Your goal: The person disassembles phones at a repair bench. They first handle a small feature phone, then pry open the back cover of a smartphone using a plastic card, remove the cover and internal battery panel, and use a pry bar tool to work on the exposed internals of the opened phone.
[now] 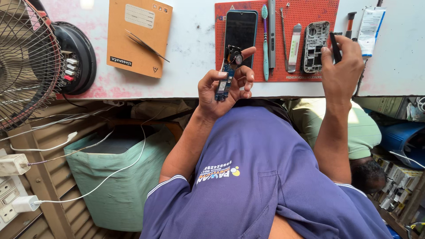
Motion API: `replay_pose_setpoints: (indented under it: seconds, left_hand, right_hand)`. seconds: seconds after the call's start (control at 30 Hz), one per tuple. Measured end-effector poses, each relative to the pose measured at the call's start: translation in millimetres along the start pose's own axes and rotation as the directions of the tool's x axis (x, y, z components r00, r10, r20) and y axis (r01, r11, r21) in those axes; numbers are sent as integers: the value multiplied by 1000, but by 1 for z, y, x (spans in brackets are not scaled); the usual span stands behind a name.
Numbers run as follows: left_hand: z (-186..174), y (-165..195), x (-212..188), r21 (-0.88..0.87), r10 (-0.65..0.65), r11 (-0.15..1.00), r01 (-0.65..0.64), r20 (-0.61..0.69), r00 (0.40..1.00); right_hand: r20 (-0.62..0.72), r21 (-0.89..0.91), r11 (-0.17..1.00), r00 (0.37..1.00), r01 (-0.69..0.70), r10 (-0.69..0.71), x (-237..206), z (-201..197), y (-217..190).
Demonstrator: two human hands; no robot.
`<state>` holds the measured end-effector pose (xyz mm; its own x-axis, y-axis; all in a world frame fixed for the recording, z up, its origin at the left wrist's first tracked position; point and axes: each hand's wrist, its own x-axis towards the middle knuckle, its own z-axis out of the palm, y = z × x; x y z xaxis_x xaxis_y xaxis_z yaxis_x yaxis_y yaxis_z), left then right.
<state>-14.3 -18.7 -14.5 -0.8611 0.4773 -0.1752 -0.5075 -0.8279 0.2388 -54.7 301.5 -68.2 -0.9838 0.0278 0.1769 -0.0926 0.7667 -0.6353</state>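
My left hand (pixel 225 86) is shut on a small blue circuit board (pixel 225 82), held upright over the table's near edge, with a round part at its top. Just behind it a dark-screened smartphone (pixel 240 35) lies on a red perforated mat (pixel 318 11). My right hand (pixel 341 66) grips a thin black tool (pixel 335 46) beside a grey phone frame (pixel 314 46) on the mat. Between the phone and the frame lie a teal toothbrush (pixel 264 40), a metal driver (pixel 271 33), and a flat pry tool (pixel 294 48).
An orange notebook (pixel 139 35) with tweezers (pixel 146 44) on it lies on the white table (pixel 190 48). A wire-caged fan (pixel 26 62) stands at left. White cables (pixel 110 172), plugs and a green-covered bin (pixel 106 177) are below. Another person in green (pixel 361 132) sits at right.
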Motion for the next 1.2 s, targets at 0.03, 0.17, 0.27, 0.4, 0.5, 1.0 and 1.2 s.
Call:
replay_pose_setpoints:
  seconds: [0.03, 0.17, 0.27, 0.4, 0.5, 1.0, 1.2]
  left_hand:
    - [1, 1, 0, -7, 0, 1000, 0, -5, 1000]
    - [4, 6, -5, -51, 5, 999, 0, 98, 995]
    - [6, 4, -5, -57, 20, 998, -13, 128, 992]
    - [8, 4, -4, -104, 34, 994, -19, 141, 989]
    - [9, 3, -4, -166, 30, 986, -9, 128, 991]
    - [20, -1, -5, -43, 128, 991, -124, 121, 984]
    - [34, 3, -9, 8, 141, 990, -143, 141, 980]
  right_hand:
    - [-19, 5, 1000, 1000, -5, 5, -2, 0, 3]
    - [-37, 66, 990, 991, -126, 129, -11, 3, 16]
    - [-41, -55, 996, 997, -67, 65, -14, 3, 28]
    - [0, -55, 991, 992, -124, 124, -19, 5, 35]
    - [-10, -70, 992, 994, -108, 107, -23, 4, 34]
    - [-30, 311, 950, 1000, 15, -6, -43, -16, -77]
    - [281, 417, 909, 953, -13, -115, -65, -22, -129]
